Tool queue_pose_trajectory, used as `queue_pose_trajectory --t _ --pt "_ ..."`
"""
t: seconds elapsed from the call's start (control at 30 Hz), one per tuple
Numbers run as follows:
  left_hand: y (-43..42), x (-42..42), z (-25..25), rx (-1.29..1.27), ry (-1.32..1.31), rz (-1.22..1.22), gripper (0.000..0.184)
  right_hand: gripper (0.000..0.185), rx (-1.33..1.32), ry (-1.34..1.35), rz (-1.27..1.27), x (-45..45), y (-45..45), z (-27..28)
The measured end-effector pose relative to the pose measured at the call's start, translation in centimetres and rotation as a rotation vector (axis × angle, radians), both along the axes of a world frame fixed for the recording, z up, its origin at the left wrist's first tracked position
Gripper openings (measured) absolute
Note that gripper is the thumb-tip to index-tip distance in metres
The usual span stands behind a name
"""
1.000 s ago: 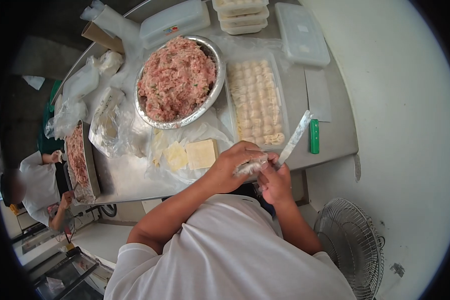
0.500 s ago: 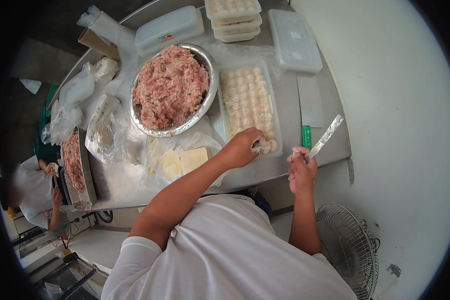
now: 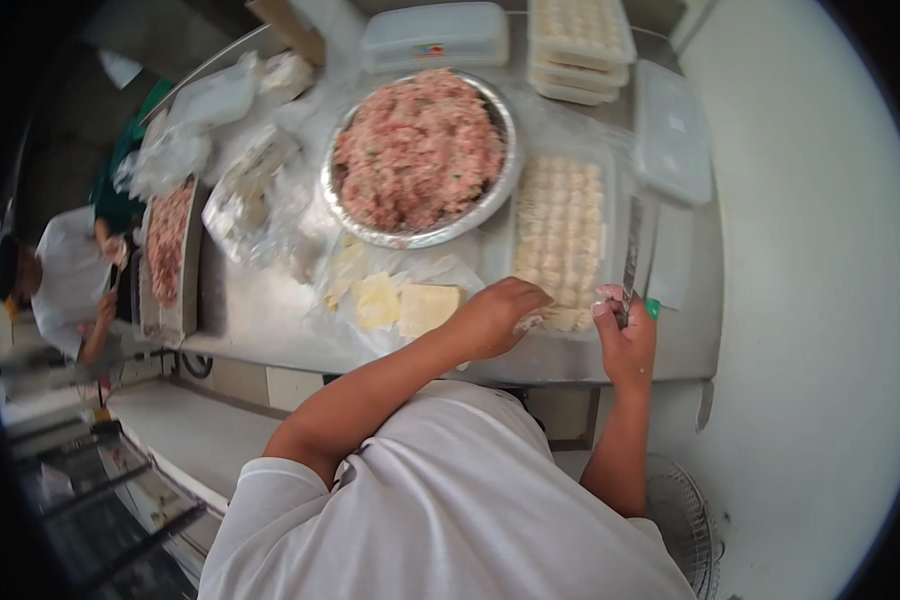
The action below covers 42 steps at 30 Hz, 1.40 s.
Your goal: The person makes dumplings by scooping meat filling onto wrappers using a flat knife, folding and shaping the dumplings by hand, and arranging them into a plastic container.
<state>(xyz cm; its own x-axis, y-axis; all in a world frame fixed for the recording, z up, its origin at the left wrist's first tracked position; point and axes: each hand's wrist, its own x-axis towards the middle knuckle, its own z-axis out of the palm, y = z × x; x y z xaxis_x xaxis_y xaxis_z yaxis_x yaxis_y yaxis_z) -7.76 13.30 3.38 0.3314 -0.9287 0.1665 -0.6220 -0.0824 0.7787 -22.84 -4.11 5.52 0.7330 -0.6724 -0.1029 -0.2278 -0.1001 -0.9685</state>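
We see the dumplings [image 3: 560, 225] in rows in a clear tray [image 3: 611, 200] right of centre in the frame. At the tray's near end, our left hand [image 3: 505, 318] curls palm down, with something pale by its fingertips; we cannot tell whether it grasps that or only touches it. Our right hand [image 3: 628, 335], just right of the tray, clasps a narrow blade [image 3: 632, 245] that points toward the top of the frame. A green handle [image 3: 652, 308] shows partly behind that hand.

Left of our left hand, lower centre, we see a pale yellow stack of wrappers [image 3: 430, 308] beside looser sheets [image 3: 375, 300], all on thin plastic [image 3: 325, 322]. Above them, a round metal bowl [image 3: 511, 150] holds a heap of minced meat [image 3: 420, 155]. Filled trays stand in a stack [image 3: 575, 92] at the upper right, next to a translucent box [image 3: 673, 130] lying flat. On the left, a long pan [image 3: 192, 270] holds more meat, and a person in white [image 3: 68, 260] works beside it.
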Motion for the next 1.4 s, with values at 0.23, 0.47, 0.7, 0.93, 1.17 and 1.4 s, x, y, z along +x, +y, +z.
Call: queue_pose_trajectory --t 0.23,0.47,0.7,0.93,1.17,1.4 --pt "12.9 1.5 2.6 -0.132 0.288 0.565 0.023 0.022 -0.069 0.037 0.567 6.8 3.8 3.6" --pt "20.0 -1.1 7.1 -0.548 0.552 1.003 0.011 0.014 0.031 -0.086 1.046 14.5 15.1 5.8" --pt "27.2 -6.0 9.6 -0.541 0.372 1.383 0.010 0.014 0.469 0.155 1.416 18.0 26.9 4.8" --pt "29.9 -11.3 11.4 -0.777 0.434 1.684 0.018 0.015 0.677 0.234 1.780 18.3 34.8 4.4" --pt "30.3 -13.4 11.3 -0.799 0.364 1.840 0.021 0.016 0.822 0.288 1.991 17.9 38.3 4.4" --pt "30.9 -10.8 10.8 -0.742 0.463 1.723 0.019 0.020 0.773 0.294 1.843 19.4 36.6 2.9"
